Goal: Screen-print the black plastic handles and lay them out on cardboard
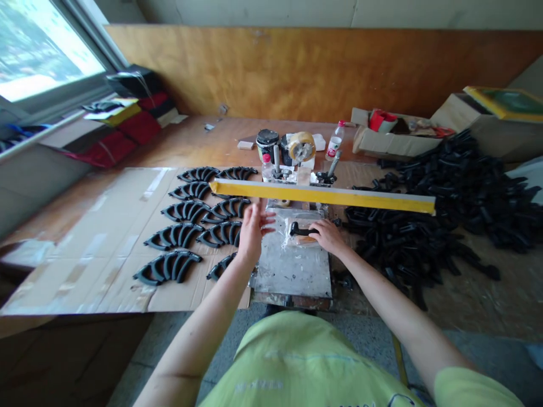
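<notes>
My right hand [330, 236] has its fingers closed on one end of a black plastic handle [302, 230]. That handle lies over a small plastic-wrapped block [297, 240] on a grey metal plate [292, 268]. Left of the block my left hand [254, 226] is raised, its fingers apart and nothing in them. Just beyond both hands a long yellow-and-white bar [322, 196] crosses over the plate. Metal posts and clamps [326, 177] stand behind the bar.
Black curved handles [169, 265] lie in fanned rows on cardboard [106, 249] at left. A large heap of black handles [424, 237] covers the right side. Behind stand a dark tub [267, 145], a tape roll [302, 147], a bottle [335, 141] and a carton [390, 141].
</notes>
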The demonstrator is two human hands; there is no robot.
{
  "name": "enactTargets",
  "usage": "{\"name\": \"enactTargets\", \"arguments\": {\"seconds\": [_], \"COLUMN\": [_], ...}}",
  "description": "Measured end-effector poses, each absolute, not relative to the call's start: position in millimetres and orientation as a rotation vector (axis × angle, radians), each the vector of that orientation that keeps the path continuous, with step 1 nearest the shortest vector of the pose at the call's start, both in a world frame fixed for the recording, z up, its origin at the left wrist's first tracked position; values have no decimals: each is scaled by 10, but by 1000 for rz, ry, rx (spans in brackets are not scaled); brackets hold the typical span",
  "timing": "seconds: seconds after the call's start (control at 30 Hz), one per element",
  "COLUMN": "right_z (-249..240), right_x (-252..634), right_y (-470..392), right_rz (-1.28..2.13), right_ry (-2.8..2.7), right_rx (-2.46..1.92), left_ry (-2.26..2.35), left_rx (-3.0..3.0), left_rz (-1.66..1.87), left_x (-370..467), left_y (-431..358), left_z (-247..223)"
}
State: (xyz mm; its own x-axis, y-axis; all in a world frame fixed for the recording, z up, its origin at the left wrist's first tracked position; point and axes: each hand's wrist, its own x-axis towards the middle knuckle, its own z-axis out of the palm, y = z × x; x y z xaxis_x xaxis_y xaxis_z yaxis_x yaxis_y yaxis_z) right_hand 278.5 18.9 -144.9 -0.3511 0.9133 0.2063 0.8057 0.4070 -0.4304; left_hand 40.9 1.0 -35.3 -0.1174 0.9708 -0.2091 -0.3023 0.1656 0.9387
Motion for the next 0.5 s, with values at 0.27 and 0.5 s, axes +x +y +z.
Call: {"name": "enactTargets", "arguments": {"seconds": [0.27,0.5], "right_z": [-1266,-1687], "right_x": [2451,3942], "right_y": [-262,554], "right_rz": [310,267], "right_ry": [-2456,-1956], "right_rx": [-1038,-2003], "left_ry": [1332,2002], "left_rx": [442,388], "left_rz": [893,930], "left_x": [240,-1196], "left_y": [-867,-1374], "left_z": [-1326,-1889]}}
